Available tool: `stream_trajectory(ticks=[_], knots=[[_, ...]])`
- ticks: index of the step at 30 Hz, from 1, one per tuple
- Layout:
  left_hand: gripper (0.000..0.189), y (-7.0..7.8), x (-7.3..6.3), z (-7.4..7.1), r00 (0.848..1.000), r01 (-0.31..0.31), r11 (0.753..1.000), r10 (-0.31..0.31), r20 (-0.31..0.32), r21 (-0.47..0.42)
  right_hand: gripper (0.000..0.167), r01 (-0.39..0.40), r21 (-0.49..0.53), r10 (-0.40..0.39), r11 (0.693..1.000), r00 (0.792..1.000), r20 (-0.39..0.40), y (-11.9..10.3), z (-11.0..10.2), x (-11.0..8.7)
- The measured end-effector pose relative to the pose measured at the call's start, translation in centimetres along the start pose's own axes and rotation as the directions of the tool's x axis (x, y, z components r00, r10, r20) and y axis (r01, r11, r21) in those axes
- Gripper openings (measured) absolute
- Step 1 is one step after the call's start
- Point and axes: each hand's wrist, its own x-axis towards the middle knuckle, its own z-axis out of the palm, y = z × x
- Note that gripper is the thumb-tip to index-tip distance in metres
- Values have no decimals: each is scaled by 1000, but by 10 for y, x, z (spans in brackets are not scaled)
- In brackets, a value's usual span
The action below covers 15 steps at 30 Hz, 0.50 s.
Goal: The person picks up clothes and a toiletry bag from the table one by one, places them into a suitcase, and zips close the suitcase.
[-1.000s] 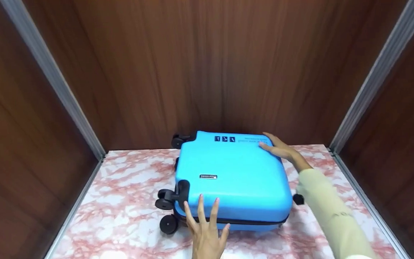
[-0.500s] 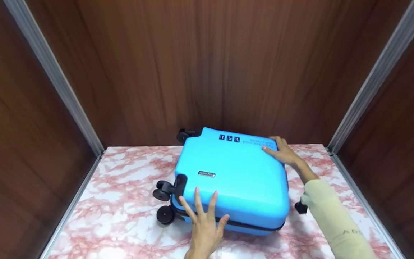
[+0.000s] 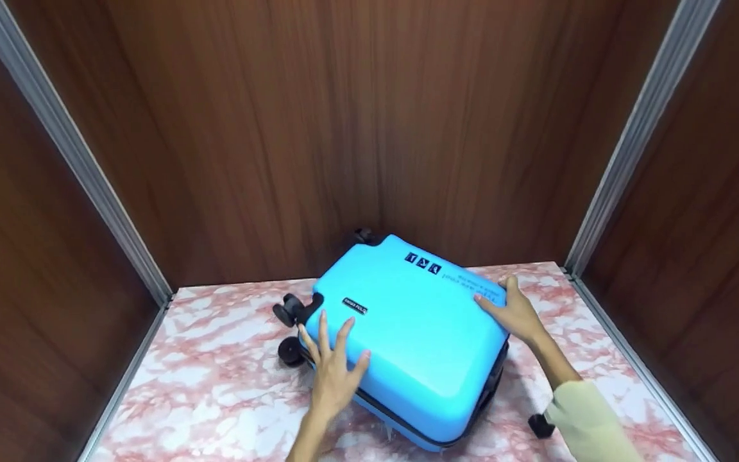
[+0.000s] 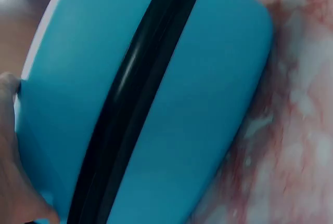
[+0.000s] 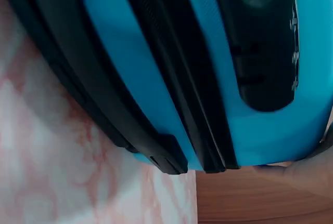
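Observation:
A bright blue hard-shell suitcase (image 3: 414, 327) lies on its broad side, set at an angle, with its black wheels (image 3: 290, 351) toward the left. My left hand (image 3: 333, 378) rests on its near-left edge, fingers spread and straight. At the far-right corner, my right hand (image 3: 516, 316) holds the shell with the thumb on top and the fingers over the edge. A black zip band (image 4: 130, 89) runs along the side in the left wrist view. In the right wrist view appear a black carry handle (image 5: 99, 73) and a black lock panel (image 5: 265, 52).
Under the suitcase is a pink-and-white marbled surface (image 3: 215, 359). Brown wood-grain panels (image 3: 267, 141) stand behind and on both sides, with grey metal strips (image 3: 626, 141) at the corners. A small black object (image 3: 541, 425) shows beside my right sleeve.
The suitcase has turned clockwise as seen from above, its right end swinging nearer to me. My right hand has come nearer with that corner; my left hand has shifted left and slightly forward.

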Motion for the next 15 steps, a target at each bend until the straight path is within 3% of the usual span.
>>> stream_trajectory(ticks=[7, 10, 15], knots=[[55, -25, 26, -11, 996, -44, 999, 46, 80, -27, 56, -14, -4, 13, 1000, 993, -116, -7, 9, -34], [59, -37, 36, -21, 990, -11, 997, 21, 139, -72, 55, -14, -30, 10, 999, 991, -136, -15, 17, -51], [70, -56, 50, -39, 972, 87, 988, -56, 229, -128, 64, -54, -30, 51, 998, 995, -81, -33, 31, -79]])
